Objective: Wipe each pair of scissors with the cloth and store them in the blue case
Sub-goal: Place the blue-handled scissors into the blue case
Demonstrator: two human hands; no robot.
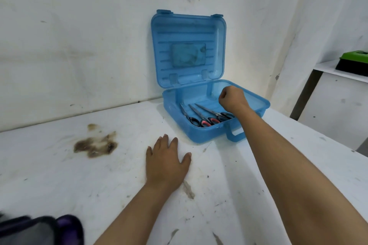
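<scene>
Three pairs of scissors (pixel 201 118) counted in all, every one already stored; more on them further along.

Began at the far left: made out a dark, blurred thing (pixel 39 228) at the near edge, too unclear to name. Noted a brown stain (pixel 94 144) on the white table (pixel 49 175). Found the left hand (pixel 166 158) next, laid flat on the tabletop with fingers spread, holding nothing, just short of the case.

Came then to the blue case (pixel 211 131), open, its lid (pixel 189 36) standing up near the wall. Saw the scissors lying side by side in the tray, tips toward the back, handles against the front wall. Saw the right hand (pixel 233 98) hovering over the tray's right half, fingers curled into a fist with nothing visible in it, wrist just above the rightmost handles. Spotted a green and black thing (pixel 353 61) on a shelf at the far right. Looked for the cloth; found none in view.

Judged the storing all but done, and weighed the risks. Could have hooked the handles with the wrist on the way out and dragged a pair loose. Could have nudged the lid and brought it down on the knuckles. Could have shoved the light case toward the table's right edge with the forearm.
</scene>
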